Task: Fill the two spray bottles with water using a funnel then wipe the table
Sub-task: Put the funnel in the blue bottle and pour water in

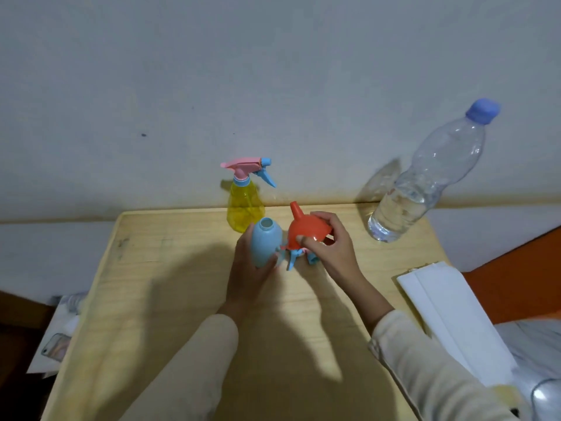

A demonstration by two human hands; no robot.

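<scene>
My left hand (pixel 249 265) is wrapped around the blue spray bottle (pixel 265 243), fingers curled on its body, holding it tilted a little with its open neck pointing up and away from me. Its spray head is off: the blue and pink trigger head (pixel 294 257) lies on the wooden table (pixel 170 268) just beside the bottle, partly hidden under my right hand (pixel 329 249). That hand grips the orange funnel (pixel 303 227) by its wide rim, thumb on the near edge and fingers over the far side. The funnel is upside down, its narrow spout pointing up and slightly left, and it sits just to the right of the blue bottle's neck, not in it.

Behind the two, close to the wall (pixel 273 86), the yellow spray bottle (pixel 245 208) stands upright with its pink and blue trigger head (pixel 247 168) screwed on. At the table's far right corner a clear plastic water bottle (pixel 425 180) with a blue cap (pixel 482 110) stands capped, holding water in about its lower half. Folded white cloth or paper (pixel 449 311) lies along the right edge of the table, well apart from my hands. Both my cream sleeves (pixel 425 369) reach in from the bottom.
</scene>
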